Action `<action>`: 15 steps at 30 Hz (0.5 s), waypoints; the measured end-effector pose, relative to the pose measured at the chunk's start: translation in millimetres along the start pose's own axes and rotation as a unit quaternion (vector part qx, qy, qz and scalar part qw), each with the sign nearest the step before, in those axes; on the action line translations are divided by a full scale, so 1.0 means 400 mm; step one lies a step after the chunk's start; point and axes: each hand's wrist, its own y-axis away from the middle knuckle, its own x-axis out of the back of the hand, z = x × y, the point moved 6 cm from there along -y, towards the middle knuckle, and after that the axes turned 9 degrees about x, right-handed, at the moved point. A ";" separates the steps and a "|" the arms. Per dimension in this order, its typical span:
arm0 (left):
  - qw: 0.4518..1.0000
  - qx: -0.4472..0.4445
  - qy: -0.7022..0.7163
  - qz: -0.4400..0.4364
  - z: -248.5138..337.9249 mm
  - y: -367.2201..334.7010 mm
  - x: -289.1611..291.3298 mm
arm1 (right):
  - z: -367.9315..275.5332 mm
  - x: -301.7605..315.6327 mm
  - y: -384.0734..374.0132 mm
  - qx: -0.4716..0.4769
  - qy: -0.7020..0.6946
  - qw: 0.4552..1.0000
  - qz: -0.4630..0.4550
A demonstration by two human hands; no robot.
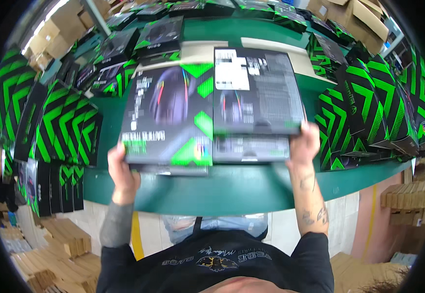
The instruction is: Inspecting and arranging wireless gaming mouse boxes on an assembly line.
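Two black and green mouse boxes lie side by side in front of me, slightly blurred. The left mouse box (173, 117) shows a large picture of a computer mouse. Its neighbour, the right mouse box (266, 93), has a white label and small print facing up. Another box (264, 148) shows under the right one, and an edge of one under the left. My left hand (123, 171) is closed on the left box's near left corner. My right hand (304, 144) is closed round the right box's near right corner, its fingers partly hidden beneath.
Stacks of green-striped boxes stand on the left (68, 124) and right (369, 107) of the green table (173, 193). More boxes (159, 36) lie farther back. Flattened cardboard (408, 195) is piled on the floor at the right, and cardboard cartons (66, 234) at the left.
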 end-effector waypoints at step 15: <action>0.857 -0.222 -0.455 -0.101 0.047 0.201 0.060 | -0.161 0.026 0.075 0.123 0.497 0.815 -0.271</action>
